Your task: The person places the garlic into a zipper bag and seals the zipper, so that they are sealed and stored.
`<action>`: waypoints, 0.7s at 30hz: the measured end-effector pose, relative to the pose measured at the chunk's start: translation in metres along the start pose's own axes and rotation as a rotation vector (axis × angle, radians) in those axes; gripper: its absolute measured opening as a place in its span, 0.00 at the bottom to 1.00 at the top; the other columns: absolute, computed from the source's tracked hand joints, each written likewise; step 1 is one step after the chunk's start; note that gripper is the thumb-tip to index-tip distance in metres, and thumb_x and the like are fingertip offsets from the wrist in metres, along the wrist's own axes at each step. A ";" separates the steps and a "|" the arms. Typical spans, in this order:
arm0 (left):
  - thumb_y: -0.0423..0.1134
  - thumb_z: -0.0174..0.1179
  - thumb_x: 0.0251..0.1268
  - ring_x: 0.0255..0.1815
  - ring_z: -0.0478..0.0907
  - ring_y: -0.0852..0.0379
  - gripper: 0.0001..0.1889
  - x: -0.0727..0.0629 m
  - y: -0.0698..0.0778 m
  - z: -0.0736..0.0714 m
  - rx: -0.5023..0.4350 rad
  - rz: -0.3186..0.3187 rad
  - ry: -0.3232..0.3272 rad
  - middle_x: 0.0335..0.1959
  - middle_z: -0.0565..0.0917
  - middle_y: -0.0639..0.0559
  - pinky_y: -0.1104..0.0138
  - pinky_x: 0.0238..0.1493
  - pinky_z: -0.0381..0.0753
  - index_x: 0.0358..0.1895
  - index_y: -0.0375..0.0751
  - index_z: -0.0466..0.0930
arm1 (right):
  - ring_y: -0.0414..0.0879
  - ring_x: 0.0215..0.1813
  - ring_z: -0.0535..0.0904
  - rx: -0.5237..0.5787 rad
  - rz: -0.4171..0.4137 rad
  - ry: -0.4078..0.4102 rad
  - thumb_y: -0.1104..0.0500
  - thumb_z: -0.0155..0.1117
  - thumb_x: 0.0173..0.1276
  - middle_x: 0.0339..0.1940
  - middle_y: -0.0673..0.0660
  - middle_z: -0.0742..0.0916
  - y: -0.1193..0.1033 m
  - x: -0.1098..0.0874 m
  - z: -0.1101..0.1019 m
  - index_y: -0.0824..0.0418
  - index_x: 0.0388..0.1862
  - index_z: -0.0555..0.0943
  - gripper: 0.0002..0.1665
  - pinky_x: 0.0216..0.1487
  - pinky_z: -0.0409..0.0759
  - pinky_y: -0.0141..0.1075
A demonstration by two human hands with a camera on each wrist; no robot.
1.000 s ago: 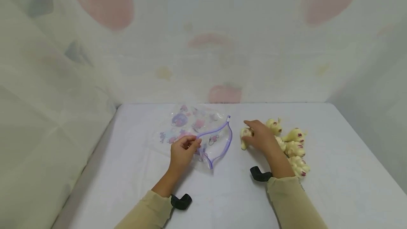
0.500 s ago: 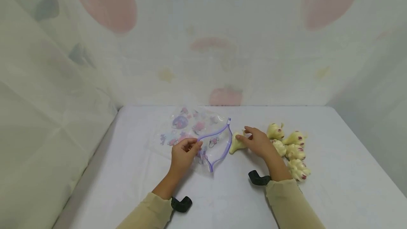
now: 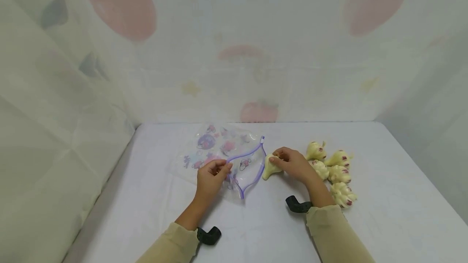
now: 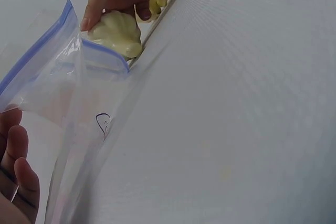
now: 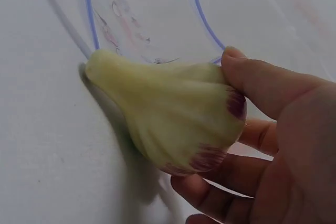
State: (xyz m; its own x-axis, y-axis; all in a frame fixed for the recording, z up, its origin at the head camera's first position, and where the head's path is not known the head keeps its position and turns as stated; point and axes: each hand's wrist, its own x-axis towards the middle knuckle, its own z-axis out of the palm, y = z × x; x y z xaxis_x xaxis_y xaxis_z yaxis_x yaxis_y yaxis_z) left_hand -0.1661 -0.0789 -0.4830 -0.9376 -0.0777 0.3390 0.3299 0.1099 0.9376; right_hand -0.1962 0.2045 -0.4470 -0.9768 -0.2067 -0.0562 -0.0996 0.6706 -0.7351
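Observation:
A clear zip bag point(image 3: 223, 149) with a purple zip edge and pink and purple prints lies on the table, its mouth spread toward the right. My left hand point(image 3: 212, 175) pinches the near-left part of that edge between thumb and fingers. A pale yellow garlic bulb point(image 5: 173, 108) with purple patches is held between the thumb and fingers of my right hand point(image 3: 292, 164). In the head view the bulb is right at the bag's mouth. The right wrist view has its narrow stem end pointing left, beside the purple edge.
Several more garlic bulbs point(image 3: 339, 173) sit in a cluster to the right of my right hand. The white table point(image 3: 387, 222) meets a printed cloth wall point(image 3: 310, 72) at the back, with cloth sides left and right.
My right hand has taken hold of a garlic bulb beside the cluster and carried it left to the bag's mouth. The left hand has stayed on the bag's edge.

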 end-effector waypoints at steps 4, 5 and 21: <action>0.36 0.70 0.60 0.22 0.79 0.62 0.07 0.000 0.000 -0.001 -0.002 0.014 -0.005 0.25 0.86 0.44 0.74 0.21 0.77 0.36 0.35 0.85 | 0.46 0.42 0.78 0.081 -0.017 -0.053 0.43 0.66 0.67 0.44 0.57 0.85 0.005 0.001 -0.002 0.55 0.48 0.77 0.20 0.41 0.76 0.37; 0.36 0.70 0.60 0.22 0.79 0.62 0.07 0.000 0.000 -0.001 -0.001 0.014 -0.006 0.25 0.86 0.45 0.74 0.21 0.77 0.36 0.36 0.85 | 0.46 0.41 0.79 0.112 -0.023 -0.079 0.44 0.67 0.67 0.44 0.58 0.85 0.006 0.001 -0.002 0.56 0.49 0.76 0.21 0.41 0.77 0.37; 0.31 0.68 0.61 0.23 0.78 0.62 0.06 -0.002 0.022 -0.001 0.031 -0.037 -0.022 0.26 0.86 0.39 0.76 0.22 0.74 0.36 0.30 0.84 | 0.47 0.41 0.72 0.178 -0.088 -0.324 0.52 0.77 0.55 0.39 0.54 0.80 0.008 -0.003 -0.005 0.58 0.68 0.74 0.41 0.41 0.71 0.35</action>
State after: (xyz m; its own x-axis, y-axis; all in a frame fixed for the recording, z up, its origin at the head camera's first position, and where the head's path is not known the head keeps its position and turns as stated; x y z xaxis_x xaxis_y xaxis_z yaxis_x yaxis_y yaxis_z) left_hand -0.1567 -0.0769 -0.4636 -0.9513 -0.0605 0.3024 0.2921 0.1376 0.9465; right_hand -0.1954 0.2139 -0.4493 -0.8527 -0.4914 -0.1772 -0.1182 0.5120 -0.8508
